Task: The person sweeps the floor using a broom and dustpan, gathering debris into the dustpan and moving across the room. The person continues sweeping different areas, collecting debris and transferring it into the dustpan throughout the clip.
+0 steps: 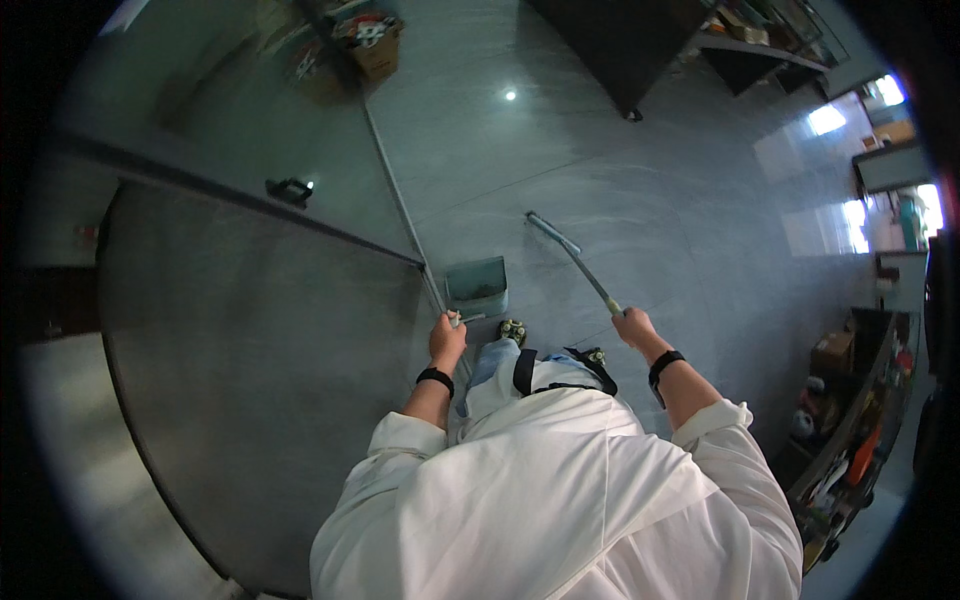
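Observation:
My right hand (636, 328) is closed around the grip end of a long-handled tool (589, 274), a mop or squeegee whose narrow head (553, 232) rests on the grey floor. My left hand (448, 337) grips a small pale handle (455, 319) with a thin bar pointing right; what it belongs to is not clear. Just beyond that hand a greenish plastic bin (478, 287) stands on the floor, beside a metal door or partition frame (395, 191). Some dark matter lies inside the bin. Both wrists wear black bands.
Glass panels with a dark frame rail (247, 196) and a black handle (290, 192) fill the left. A cardboard box (375, 52) of odds and ends stands at the top. Dark furniture (622, 45) is ahead, and loaded shelves (840, 442) line the right. My patterned shoes (512, 331) are below.

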A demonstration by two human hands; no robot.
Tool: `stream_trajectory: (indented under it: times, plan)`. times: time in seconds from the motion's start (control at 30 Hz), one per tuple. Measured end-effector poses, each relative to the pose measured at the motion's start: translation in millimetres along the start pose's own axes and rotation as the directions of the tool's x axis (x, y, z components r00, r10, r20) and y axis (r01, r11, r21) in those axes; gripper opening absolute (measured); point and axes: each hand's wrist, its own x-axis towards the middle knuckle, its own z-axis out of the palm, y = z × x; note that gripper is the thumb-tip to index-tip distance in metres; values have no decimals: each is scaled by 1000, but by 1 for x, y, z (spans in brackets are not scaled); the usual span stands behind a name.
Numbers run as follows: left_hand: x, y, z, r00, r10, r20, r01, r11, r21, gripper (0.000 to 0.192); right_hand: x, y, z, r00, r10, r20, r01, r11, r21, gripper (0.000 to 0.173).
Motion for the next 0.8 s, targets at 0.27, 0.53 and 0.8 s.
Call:
stream_trajectory:
  times: [0.27, 0.53, 0.8]
  plan:
    - [-5, -31, 31, 986, 119, -117, -107, 989, 104, 28, 65, -95, 2, 961, -269, 69, 278, 938, -210, 38]
    - [-14, -28, 45, 993, 32, -113, -11, 983, 183, 27, 88, -152, 67, 854, -520, -27, 505, 840, -200, 29]
    - [-19, -30, 41, 998, -19, -56, 27, 988, 154, 25, 63, -153, 89, 890, -395, 229, 456, 791, -408, 27]
